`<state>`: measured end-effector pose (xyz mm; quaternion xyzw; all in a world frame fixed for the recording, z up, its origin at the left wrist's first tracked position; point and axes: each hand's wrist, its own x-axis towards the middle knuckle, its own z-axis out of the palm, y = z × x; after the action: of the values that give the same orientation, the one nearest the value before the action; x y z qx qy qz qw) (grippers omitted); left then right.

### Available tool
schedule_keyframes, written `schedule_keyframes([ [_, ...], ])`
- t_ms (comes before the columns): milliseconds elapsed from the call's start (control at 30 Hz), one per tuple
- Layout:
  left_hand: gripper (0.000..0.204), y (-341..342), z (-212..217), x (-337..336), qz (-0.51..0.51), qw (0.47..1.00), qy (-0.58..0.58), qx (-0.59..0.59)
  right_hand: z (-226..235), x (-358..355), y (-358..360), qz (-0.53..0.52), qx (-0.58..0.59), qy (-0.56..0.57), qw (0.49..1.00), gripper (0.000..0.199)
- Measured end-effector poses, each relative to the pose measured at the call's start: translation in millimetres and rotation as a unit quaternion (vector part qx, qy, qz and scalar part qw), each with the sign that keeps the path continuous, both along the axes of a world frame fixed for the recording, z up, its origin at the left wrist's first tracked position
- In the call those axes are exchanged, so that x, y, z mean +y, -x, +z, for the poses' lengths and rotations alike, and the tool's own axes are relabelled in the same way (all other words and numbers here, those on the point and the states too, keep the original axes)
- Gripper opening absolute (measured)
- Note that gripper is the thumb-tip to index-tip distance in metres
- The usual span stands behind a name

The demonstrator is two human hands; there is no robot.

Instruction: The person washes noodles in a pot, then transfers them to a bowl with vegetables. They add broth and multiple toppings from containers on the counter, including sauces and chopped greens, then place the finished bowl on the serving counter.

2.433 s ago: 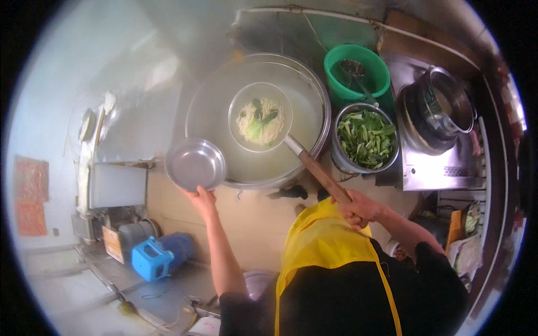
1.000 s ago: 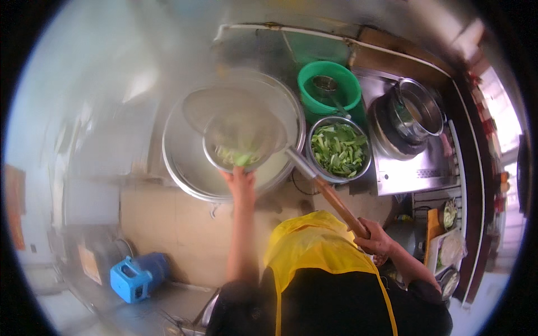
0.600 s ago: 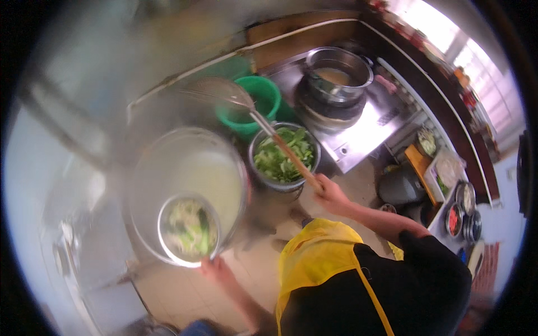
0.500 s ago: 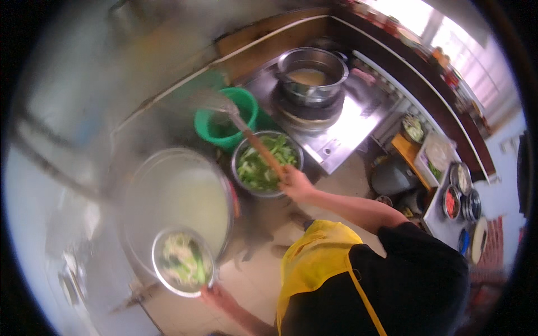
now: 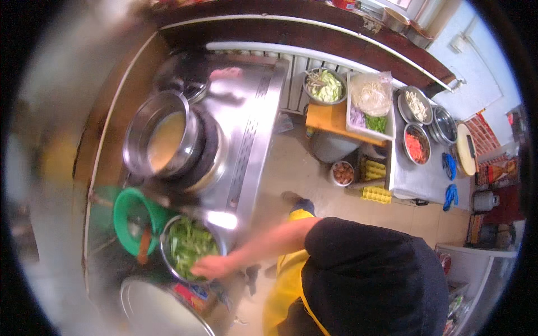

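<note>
1. The right hand is reaching over the bowl between 4 and 5 o'clock on its rim, overlapping the greens. Its fingers are blurring; I cannot tell how far they are closing or whether they are gripping leaves. The left hand is lying outside the view.
2. The greens are filling the bowl between 7 and 8 o'clock in the view, lying in loose, leafy pieces.
3. From the bowl, a green bucket is standing at 10 o'clock, a wooden handle crossing its rim; a steel pot is holding tan broth near 11.
4. Toward 2 o'clock, a white tray is carrying a clear bag.
5. A shiny stove top is stretching at 11 o'clock, above smooth tan floor.
</note>
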<state>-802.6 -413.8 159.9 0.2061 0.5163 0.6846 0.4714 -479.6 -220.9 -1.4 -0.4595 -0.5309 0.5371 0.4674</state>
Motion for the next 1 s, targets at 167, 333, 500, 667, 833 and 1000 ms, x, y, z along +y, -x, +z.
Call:
schedule_keyframes([
  [167,0.015,-89.7,-2.4,43.8,-0.035,0.990,0.004,-0.139,-100.3,-154.2,-210.7,-0.026,-0.091,0.084,0.992,0.044],
  [333,0.012,-149.6,26.8,72.5,-0.213,0.948,0.030,-0.235,-187.5,-310.5,-364.8,-0.231,-0.236,0.282,0.901,0.043],
  [500,0.013,-219.0,53.8,81.8,-0.055,0.987,0.052,-0.141,-243.4,-373.4,-387.1,-0.335,-0.184,0.442,0.812,0.040],
  [667,0.013,-263.2,77.0,79.6,-0.123,0.952,0.025,-0.278,-288.9,-337.5,-358.7,-0.380,-0.044,0.360,0.851,0.037],
  [833,0.015,-287.4,93.3,58.9,-0.086,0.963,0.011,-0.256,-307.3,-228.0,-361.5,-0.365,0.283,0.353,0.814,0.031],
  [1000,0.013,-288.0,97.6,26.0,-0.032,0.980,0.011,-0.196,-301.8,-128.8,-411.2,-0.472,0.462,0.348,0.665,0.032],
])
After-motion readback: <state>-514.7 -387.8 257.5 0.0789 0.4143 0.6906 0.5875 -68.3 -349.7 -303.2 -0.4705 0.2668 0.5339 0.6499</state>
